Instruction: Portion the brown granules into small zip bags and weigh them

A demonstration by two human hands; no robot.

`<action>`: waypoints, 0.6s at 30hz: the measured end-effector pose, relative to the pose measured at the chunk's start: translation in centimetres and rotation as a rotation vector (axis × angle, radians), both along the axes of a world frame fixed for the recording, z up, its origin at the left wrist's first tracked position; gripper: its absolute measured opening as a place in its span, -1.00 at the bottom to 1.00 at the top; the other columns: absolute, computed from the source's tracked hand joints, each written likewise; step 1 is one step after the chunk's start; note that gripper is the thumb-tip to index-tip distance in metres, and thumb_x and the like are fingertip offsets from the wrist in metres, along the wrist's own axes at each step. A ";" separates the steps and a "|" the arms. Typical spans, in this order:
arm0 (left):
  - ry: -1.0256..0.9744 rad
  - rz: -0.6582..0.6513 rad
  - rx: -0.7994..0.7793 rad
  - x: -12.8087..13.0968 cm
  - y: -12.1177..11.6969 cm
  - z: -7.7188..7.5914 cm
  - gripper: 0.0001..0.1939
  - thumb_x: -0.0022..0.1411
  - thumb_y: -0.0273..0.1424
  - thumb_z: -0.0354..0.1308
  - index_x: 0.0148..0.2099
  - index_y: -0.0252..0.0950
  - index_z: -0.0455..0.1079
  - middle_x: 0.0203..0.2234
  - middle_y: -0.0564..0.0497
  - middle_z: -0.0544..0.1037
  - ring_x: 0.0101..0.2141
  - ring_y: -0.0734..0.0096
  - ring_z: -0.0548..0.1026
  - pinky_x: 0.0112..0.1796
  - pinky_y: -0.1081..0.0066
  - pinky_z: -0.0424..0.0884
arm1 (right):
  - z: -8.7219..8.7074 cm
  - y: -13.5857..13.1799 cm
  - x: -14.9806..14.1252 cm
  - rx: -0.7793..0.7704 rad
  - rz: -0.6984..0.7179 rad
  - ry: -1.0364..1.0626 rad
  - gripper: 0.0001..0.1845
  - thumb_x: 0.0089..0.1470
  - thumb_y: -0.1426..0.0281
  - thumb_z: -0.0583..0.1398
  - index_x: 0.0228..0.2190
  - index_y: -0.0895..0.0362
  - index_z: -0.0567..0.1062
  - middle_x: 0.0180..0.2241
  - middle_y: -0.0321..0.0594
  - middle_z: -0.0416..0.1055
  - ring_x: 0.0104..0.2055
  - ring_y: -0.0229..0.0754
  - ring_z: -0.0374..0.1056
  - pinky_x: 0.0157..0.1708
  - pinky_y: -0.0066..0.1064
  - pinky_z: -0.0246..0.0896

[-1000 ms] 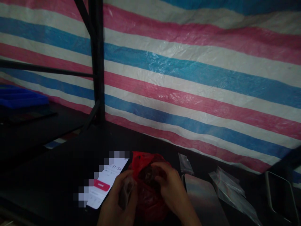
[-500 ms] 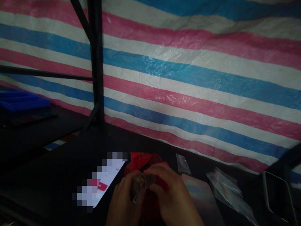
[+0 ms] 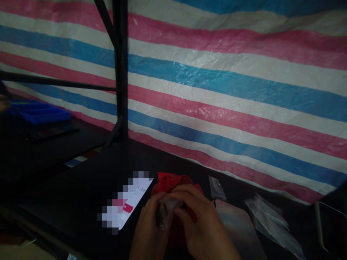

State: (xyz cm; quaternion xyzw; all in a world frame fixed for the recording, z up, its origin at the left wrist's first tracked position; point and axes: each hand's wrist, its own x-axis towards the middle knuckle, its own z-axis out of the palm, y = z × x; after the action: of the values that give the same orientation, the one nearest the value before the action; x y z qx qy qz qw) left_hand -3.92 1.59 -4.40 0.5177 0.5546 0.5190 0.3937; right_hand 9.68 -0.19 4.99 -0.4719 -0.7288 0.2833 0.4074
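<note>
Between my two hands is a small clear plastic bag (image 3: pixel 169 207), held above a red plastic bag (image 3: pixel 172 180) on the black table. My left hand (image 3: pixel 149 220) has its fingers curled round the clear bag's left side. From the right, the fingers and thumb of my right hand (image 3: pixel 196 215) close on the bag's upper edge. What lies inside the clear bag is too dark to make out. Part of the red bag is hidden beneath my hands.
A lit phone (image 3: pixel 132 204) lies left of my hands. To the right are a flat greyish plate (image 3: pixel 238 224), a small clear bag (image 3: pixel 217 188), a pile of clear bags (image 3: pixel 273 224) and a dark framed object (image 3: pixel 332 229). Blue trays (image 3: pixel 45 112) and a person's hand (image 3: pixel 3 103) are far left.
The view has swung left, so everything sits further right. My right fingers have drawn in over the clear bag's top, which looks folded closer. A person's hand has appeared at the far left.
</note>
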 end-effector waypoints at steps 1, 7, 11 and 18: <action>-0.011 -0.003 0.006 -0.1 0.0 0.0 -0.60 0.23 -0.08 0.22 0.03 -0.17 0.51 0.00 -0.16 0.65 0.01 -0.01 0.62 0.07 0.01 0.52 | -0.1 0.2 0.1 -0.001 -0.026 0.022 -0.44 0.10 0.73 0.15 -0.11 -0.11 0.68 -0.02 -0.36 0.61 0.06 -0.20 0.51 0.13 -0.41 0.33; -0.055 0.104 0.051 -0.3 -0.1 0.4 -0.54 0.24 0.00 0.23 0.02 -0.20 0.42 -0.16 -0.09 0.60 -0.15 0.05 0.62 -0.09 0.07 0.57 | -2.0 1.8 0.7 0.003 -0.257 -0.004 -0.59 0.19 0.58 0.21 -0.02 -0.04 0.64 0.06 -0.20 0.58 0.16 -0.02 0.46 0.23 -0.16 0.26; -0.014 0.210 0.166 -0.1 0.0 -0.4 -0.47 0.27 -0.10 0.23 0.19 -0.20 0.31 -0.01 -0.14 0.52 0.00 0.01 0.56 -0.01 0.00 0.54 | -2.0 1.0 0.3 -0.080 -0.153 0.016 -0.70 0.16 0.54 0.25 -0.13 -0.03 0.65 0.05 -0.22 0.56 0.18 -0.04 0.43 0.22 -0.22 0.26; 0.189 0.164 0.378 1.8 -0.6 -0.3 -0.44 0.26 -0.20 0.25 0.28 -0.17 0.33 0.00 -0.16 0.57 0.03 -0.05 0.54 0.00 -0.05 0.55 | -0.1 -1.9 0.7 -0.191 -0.156 0.023 -0.96 0.11 0.42 0.30 -0.39 0.03 0.56 -0.38 -0.33 0.55 -0.31 -0.18 0.45 -0.28 -0.44 0.29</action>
State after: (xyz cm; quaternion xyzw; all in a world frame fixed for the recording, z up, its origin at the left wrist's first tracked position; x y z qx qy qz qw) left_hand -2.17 1.01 -4.74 0.5818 0.5223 0.5930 0.1926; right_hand 10.37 -2.05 4.86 -0.5605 -0.6548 0.3245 0.3896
